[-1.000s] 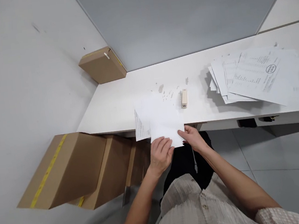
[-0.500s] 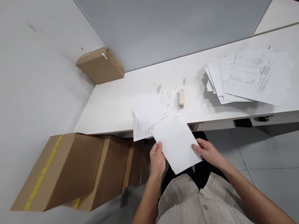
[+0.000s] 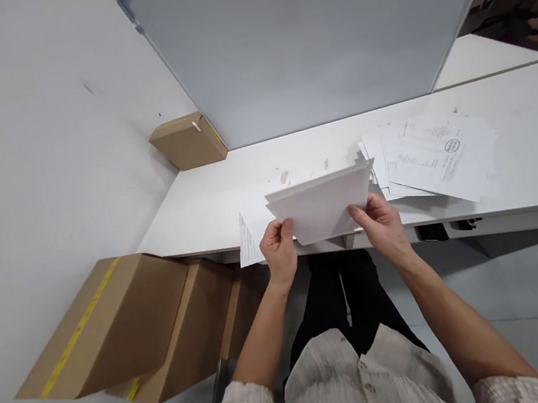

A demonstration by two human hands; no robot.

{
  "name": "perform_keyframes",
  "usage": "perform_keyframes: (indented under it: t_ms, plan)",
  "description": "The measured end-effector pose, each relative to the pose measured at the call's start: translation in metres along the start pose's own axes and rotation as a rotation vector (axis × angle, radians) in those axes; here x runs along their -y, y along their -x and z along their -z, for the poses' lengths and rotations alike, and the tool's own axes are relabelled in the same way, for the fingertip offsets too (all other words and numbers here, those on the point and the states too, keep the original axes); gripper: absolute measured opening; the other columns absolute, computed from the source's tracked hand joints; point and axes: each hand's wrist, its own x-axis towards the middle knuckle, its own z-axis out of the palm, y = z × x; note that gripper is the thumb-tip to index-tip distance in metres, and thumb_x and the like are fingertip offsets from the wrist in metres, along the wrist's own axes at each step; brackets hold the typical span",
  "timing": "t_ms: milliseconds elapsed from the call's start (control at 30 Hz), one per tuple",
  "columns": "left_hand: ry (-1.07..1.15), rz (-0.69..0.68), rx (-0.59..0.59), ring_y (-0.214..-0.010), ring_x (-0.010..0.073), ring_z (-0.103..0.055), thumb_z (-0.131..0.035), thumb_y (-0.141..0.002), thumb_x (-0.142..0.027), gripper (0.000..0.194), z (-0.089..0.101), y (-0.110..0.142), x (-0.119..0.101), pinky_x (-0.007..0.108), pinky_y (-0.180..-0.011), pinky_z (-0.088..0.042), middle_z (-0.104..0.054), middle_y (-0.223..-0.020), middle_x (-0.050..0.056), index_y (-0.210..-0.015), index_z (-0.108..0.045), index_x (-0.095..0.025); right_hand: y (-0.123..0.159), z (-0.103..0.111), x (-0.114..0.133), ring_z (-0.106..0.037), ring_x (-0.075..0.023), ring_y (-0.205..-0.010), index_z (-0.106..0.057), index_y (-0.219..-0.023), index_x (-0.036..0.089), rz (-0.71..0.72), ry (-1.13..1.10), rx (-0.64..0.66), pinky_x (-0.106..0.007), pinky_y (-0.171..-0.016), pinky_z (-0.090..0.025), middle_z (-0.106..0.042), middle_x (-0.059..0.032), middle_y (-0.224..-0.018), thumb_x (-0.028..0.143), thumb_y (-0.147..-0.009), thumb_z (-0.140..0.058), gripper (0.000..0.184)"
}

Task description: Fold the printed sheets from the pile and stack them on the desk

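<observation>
I hold a small white stack of paper sheets (image 3: pixel 323 204) tilted up in front of me, above the near edge of the white desk (image 3: pixel 200 203). My left hand (image 3: pixel 279 249) grips its lower left corner. At the lower right edge my right hand (image 3: pixel 382 227) pinches the same sheets. Both hands are closed on the paper. Another printed sheet (image 3: pixel 249 243) lies on the desk edge just behind my left hand. The sheets hide the stapler that lay on the desk.
A spread pile of printed papers (image 3: pixel 434 155) lies on the desk to the right. A grey partition panel (image 3: pixel 308 40) stands behind the desk. A small cardboard box (image 3: pixel 187 139) sits at the back left corner. Larger cardboard boxes (image 3: pixel 117 325) are stacked below left.
I have lifted the white sheets from low over my lap up to desk height and tilted them upright. The head camera has tipped up a little.
</observation>
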Motion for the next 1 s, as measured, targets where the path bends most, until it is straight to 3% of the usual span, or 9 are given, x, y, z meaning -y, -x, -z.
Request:
perform_keyframes:
  t_ms: [133,267,633,1000]
  plan:
    - [-0.001,-0.094,0.079,-0.07,0.0128,-0.057,-0.052,-0.081,-0.054,0.035,-0.014,-0.015,-0.006,0.025,-0.067,-0.048,-0.061,-0.075,0.001,-0.085,-0.058,-0.02,-0.022,0.002,-0.011,-0.057,-0.0174,-0.083,-0.058,-0.09,0.023,0.073,-0.029,-0.008,-0.032,-0.077,-0.046,-0.062,-0.002,-0.087,0.038,-0.08,-0.06,0.018]
    - [0.02,-0.125,0.151,-0.073,0.0134,-0.057,-0.051,-0.084,-0.05,0.033,-0.02,-0.016,0.0,0.024,-0.068,-0.046,-0.061,-0.077,0.002,-0.094,-0.059,-0.019,-0.024,0.005,-0.034,-0.057,-0.0192,-0.088,-0.056,-0.093,0.022,0.032,0.006,-0.009,-0.035,-0.079,-0.047,-0.063,-0.0043,-0.091,0.042,-0.079,-0.059,0.024]
    - [-0.005,-0.165,0.145,-0.051,0.008,-0.029,-0.047,-0.087,-0.048,0.035,-0.022,-0.019,0.0,0.022,-0.05,-0.028,-0.029,-0.056,-0.005,-0.068,-0.047,-0.018,-0.021,0.011,-0.041,-0.054,-0.0167,-0.075,-0.059,-0.089,0.023,0.053,0.103,0.019,-0.03,-0.071,-0.045,-0.059,-0.0009,-0.08,0.042,-0.082,-0.057,0.02]
    - [-0.002,-0.238,0.102,-0.051,0.0091,-0.025,-0.047,-0.086,-0.049,0.04,-0.025,-0.023,0.002,0.023,-0.049,-0.026,-0.025,-0.055,-0.005,-0.061,-0.042,-0.019,-0.023,0.012,-0.039,-0.053,-0.0166,-0.075,-0.063,-0.084,0.021,0.059,0.121,-0.04,-0.029,-0.071,-0.042,-0.06,-0.0014,-0.08,0.041,-0.081,-0.058,0.021]
